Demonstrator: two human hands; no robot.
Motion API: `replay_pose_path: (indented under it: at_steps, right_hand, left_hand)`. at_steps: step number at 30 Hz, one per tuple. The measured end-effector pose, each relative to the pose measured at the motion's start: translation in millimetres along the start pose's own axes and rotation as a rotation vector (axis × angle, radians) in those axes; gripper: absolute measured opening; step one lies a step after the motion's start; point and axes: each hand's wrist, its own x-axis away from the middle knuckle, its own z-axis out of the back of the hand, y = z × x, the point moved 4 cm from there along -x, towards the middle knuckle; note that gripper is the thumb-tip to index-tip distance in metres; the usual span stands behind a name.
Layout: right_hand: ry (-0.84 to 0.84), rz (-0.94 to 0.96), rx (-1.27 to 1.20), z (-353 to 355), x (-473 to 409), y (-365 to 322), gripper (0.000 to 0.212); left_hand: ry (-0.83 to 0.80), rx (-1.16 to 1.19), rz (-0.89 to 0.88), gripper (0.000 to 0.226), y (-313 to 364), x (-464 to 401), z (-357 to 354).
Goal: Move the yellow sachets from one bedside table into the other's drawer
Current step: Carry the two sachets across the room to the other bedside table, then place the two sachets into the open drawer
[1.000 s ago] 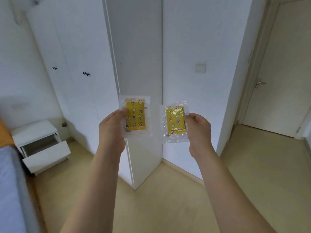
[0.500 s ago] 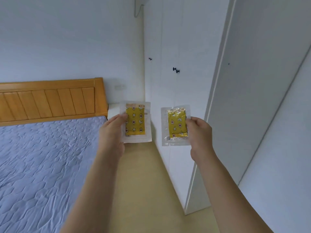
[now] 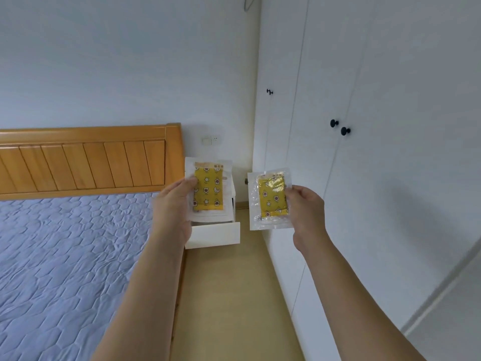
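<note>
While both arms reach forward, the left hand (image 3: 173,204) pinches one yellow sachet (image 3: 208,190) by its left edge and the right hand (image 3: 307,207) pinches a second yellow sachet (image 3: 272,198) by its right edge, probably for carrying flat; two sachets in all. Beyond them stands one white bedside table (image 3: 231,188), its drawer (image 3: 213,234) open beside the bed (image 3: 65,256).

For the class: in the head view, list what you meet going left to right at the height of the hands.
Bed → left hand → left sachet → right sachet → right hand → wardrobe doors.
</note>
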Motion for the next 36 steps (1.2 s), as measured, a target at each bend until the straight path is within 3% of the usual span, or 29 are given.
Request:
replay_pose_path:
  at_steps: [4, 15, 24, 30, 36]
  right_hand:
    - [-0.022, -0.035, -0.010, -41, -85, 29, 0.019]
    - [-0.126, -0.201, -0.064, -177, -352, 94, 0.021]
    - [-0.204, -0.315, 0.026, -307, -504, 156, 0.020]
    - [-0.148, -0.401, 0.128, -386, -608, 251, 0.016]
    - [-0.190, -0.528, 0.281, -441, -690, 400, 0.020]
  left_hand:
    - [0.016, -0.051, 0.034, 0.016, -29, -82, -21]
    - [0.218, -0.231, 0.056, 0.018, -55, -351, -71]
    - [0.371, -0.356, 0.148, 0.013, -89, -556, -63]
    - [0.337, -0.459, 0.317, 0.011, -189, -713, -25]
    - [0.309, -0.644, 0.504, 0.015, -341, -836, 34]
